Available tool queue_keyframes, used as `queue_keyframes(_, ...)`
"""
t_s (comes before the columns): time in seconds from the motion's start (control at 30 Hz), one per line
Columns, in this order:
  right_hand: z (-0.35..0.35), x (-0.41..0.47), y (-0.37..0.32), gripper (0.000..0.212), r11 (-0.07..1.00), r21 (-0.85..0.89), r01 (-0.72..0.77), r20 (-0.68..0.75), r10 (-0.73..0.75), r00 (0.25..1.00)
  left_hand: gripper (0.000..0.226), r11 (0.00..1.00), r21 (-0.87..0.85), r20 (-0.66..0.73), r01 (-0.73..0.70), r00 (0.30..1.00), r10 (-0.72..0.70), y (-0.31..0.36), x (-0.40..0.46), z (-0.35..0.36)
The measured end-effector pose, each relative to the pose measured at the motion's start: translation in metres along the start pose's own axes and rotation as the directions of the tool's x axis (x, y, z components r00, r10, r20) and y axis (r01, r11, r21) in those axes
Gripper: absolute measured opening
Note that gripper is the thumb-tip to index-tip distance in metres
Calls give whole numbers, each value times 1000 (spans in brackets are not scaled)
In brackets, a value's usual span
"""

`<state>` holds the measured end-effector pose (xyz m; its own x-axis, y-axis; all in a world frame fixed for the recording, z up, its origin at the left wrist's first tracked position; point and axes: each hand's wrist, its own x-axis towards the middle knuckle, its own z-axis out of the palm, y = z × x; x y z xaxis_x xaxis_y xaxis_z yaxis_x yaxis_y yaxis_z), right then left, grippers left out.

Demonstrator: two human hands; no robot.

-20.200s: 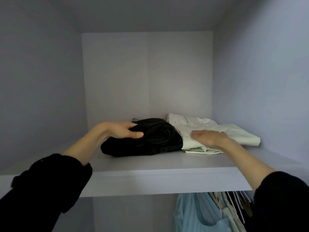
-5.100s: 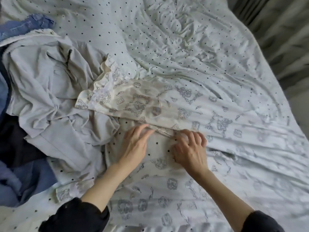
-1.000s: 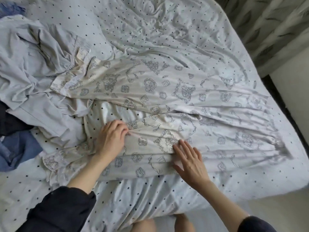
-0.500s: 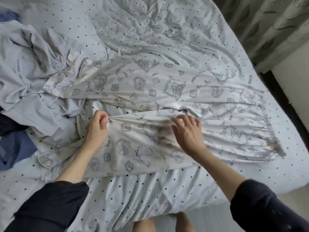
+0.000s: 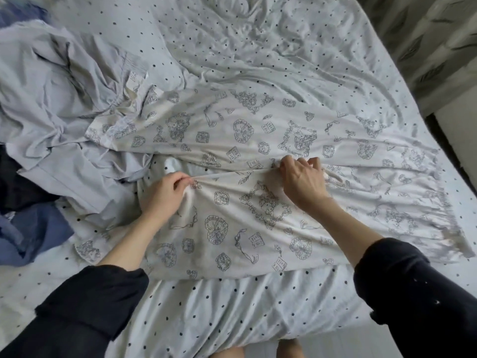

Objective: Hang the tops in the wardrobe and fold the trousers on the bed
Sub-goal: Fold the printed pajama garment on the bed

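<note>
A leaf-patterned curtain (image 5: 423, 42) hangs beyond the far right corner of the bed. Below the curtain, beside the bed, lies pale floor (image 5: 459, 140).

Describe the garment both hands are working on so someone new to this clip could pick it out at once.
On the polka-dot bedsheet, look at the near edge, right of the heap of clothes. The printed trousers lie spread there, legs running to the right, with the left hand and right hand pinching the inner edge of the nearer leg. Cream cloth with grey line drawings sets them apart from the plain pale grey garment and blue garment.
</note>
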<state>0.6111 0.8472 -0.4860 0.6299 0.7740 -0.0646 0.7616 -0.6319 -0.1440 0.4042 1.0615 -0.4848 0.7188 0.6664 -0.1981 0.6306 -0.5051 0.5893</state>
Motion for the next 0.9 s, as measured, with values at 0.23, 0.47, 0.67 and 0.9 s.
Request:
queue_keyframes(0.23,13,-34,13,33,973,93,-213,-50,218,975,24,936,351,-239,14,968,75,38,-22,32)
queue_keyframes(0.47,11,-133,101,44,863,148,-483,81,476,875,34,915,306,-76,-262,951,298,113,-84,105)
queue_keyframes(0.67,-4,-189,225,55,655,182,-734,144,721,678,47,856,348,177,-383,923,341,175,-127,202)
queue_keyframes(0.9,9,-190,305,42,413,475,-777,384,698,605,76,742,569,361,-354,919,162,211,-145,273)
